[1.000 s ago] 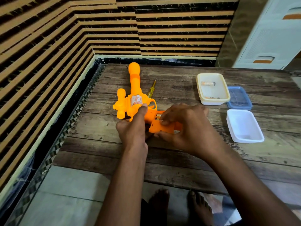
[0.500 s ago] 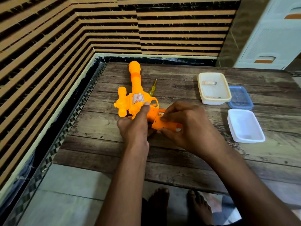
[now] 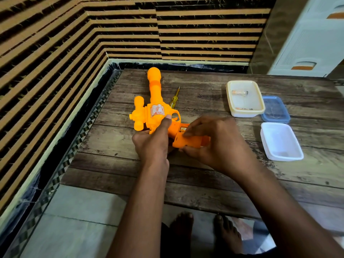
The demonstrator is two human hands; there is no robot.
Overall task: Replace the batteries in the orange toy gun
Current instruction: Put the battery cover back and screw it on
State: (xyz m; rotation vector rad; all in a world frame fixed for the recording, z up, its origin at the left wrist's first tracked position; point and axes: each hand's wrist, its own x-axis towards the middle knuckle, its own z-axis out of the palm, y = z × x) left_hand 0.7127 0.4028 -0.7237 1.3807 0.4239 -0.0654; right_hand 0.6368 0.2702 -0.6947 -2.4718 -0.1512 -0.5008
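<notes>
Right hand (image 3: 214,144) now pinches the orange toy gun's (image 3: 155,116) handle, fingertips shifted up to its open battery slot, probably working a battery there. Left hand (image 3: 150,144) keeps its grip on the gun body, mid-counter (image 3: 204,183). Beyond the gun, the yellow screwdriver (image 3: 174,98) hasn't moved.

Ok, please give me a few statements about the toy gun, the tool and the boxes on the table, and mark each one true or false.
1. The left hand grips the orange toy gun. True.
2. The yellow screwdriver is in the right hand. False: it lies on the table beside the gun's barrel.
3. The cream container holds a battery. True.
4. The white container is full of batteries. False: nothing shows inside.
5. The blue lid lies beside the cream container. True.
</notes>
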